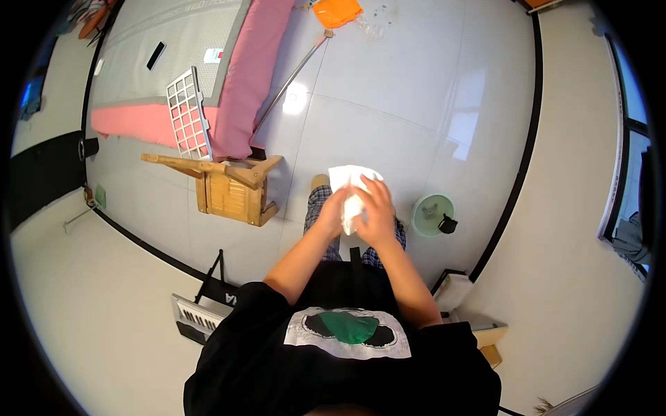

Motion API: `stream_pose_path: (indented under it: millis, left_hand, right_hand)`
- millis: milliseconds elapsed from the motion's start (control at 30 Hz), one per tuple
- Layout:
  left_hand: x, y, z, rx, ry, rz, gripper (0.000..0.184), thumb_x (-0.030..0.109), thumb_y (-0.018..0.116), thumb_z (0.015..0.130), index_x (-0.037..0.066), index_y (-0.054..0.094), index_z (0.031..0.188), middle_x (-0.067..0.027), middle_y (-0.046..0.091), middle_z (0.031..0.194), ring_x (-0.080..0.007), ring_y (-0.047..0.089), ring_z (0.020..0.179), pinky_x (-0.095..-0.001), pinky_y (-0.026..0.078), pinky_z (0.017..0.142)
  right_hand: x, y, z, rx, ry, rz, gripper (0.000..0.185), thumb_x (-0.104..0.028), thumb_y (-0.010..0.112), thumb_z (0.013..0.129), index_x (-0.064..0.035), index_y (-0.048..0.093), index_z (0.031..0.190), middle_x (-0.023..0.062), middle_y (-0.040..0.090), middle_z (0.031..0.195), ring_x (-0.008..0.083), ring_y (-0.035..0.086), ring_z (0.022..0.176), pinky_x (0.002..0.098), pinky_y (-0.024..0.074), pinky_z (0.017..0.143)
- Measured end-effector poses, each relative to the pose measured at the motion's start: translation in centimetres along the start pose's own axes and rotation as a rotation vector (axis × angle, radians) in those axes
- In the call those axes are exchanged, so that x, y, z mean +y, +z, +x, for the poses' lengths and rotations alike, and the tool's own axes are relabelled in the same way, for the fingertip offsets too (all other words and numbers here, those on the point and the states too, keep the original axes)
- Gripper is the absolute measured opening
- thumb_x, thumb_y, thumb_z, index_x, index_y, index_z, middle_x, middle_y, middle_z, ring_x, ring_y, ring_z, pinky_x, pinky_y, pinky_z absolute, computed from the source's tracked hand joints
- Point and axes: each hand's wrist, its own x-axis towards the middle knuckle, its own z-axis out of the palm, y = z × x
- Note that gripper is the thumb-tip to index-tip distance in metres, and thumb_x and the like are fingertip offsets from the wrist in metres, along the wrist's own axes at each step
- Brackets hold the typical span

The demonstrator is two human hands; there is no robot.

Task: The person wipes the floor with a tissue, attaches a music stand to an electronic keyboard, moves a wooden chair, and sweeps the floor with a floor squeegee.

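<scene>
A white cloth is bunched between my two hands, in front of my body and above my legs. My left hand holds its left side, fingers bent against the cloth. On the right side my right hand grips it, with fingers curled over the upper part. A lower fold of the cloth hangs between the palms. To the right of my hands, a pale green basin stands on the floor, holding a greyish item and a black item at its rim.
A wooden chair stands at the left, below a bed with pink sides. A white grid frame leans on the bed. A long pole slants to the floor near an orange bag. A keyboard is at lower left.
</scene>
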Motion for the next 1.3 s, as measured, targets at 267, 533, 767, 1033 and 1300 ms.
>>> stream_pose_path:
  millis: [267, 533, 767, 1033, 1300]
  left_hand:
    - [4.7, -7.6, -0.4, -0.008, -0.073, -0.29, 0.047, 0.043, 0.024, 0.09, 0.006, 0.044, 0.111, -0.0124, 0.052, 0.104, -0.0226, 0.053, 0.093, -0.0362, 0.044, 0.079]
    - [2.2, -4.1, -3.1, -0.251, -0.33, -0.401, 0.041, 0.037, 0.031, 0.089, 0.006, 0.04, 0.115, -0.0108, 0.053, 0.103, -0.0204, 0.055, 0.09, -0.035, 0.048, 0.073]
    - [-0.5, -1.2, -5.7, -0.078, -0.005, -0.262, 0.041, 0.033, 0.027, 0.089, 0.004, 0.041, 0.115, -0.0122, 0.051, 0.108, -0.0218, 0.053, 0.096, -0.0347, 0.046, 0.078]
    - [-1.1, -0.8, -6.1, -0.146, -0.045, -0.229, 0.045, 0.043, 0.027, 0.088, 0.008, 0.045, 0.11, -0.0125, 0.05, 0.111, -0.0262, 0.049, 0.102, -0.0384, 0.041, 0.086]
    - [-4.8, -1.0, -7.8, -0.074, 0.101, -0.25, 0.048, 0.038, 0.023, 0.089, 0.003, 0.041, 0.118, -0.0139, 0.048, 0.113, -0.0258, 0.047, 0.104, -0.0378, 0.038, 0.089]
  right_hand:
    - [-4.3, 9.4, 1.8, -0.268, 0.168, 0.342, 0.054, -0.006, 0.045, 0.069, 0.0044, 0.034, 0.121, 0.0208, 0.033, 0.127, 0.038, 0.035, 0.115, 0.0423, 0.0309, 0.094]
    - [-6.4, 6.3, 4.8, 0.096, 0.676, 2.14, 0.049, -0.036, 0.039, 0.085, -0.0061, 0.033, 0.123, 0.0178, 0.039, 0.123, 0.032, 0.043, 0.107, 0.039, 0.0361, 0.09]
    - [-5.1, 6.9, 2.6, 0.065, 0.487, 1.951, 0.053, -0.038, 0.039, 0.085, -0.0032, 0.031, 0.124, 0.0186, 0.031, 0.128, 0.032, 0.031, 0.119, 0.0395, 0.0276, 0.098]
    - [-5.1, 3.1, -4.1, 0.114, 0.69, 2.326, 0.05, -0.016, 0.037, 0.082, 0.0088, 0.025, 0.124, 0.0223, 0.027, 0.131, 0.031, 0.023, 0.125, 0.0365, 0.0263, 0.101]
    - [-3.9, 0.3, -10.6, 0.296, 0.635, 1.708, 0.039, -0.013, 0.039, 0.084, 0.0006, 0.039, 0.12, 0.0176, 0.037, 0.125, 0.0294, 0.033, 0.118, 0.0366, 0.0248, 0.1]
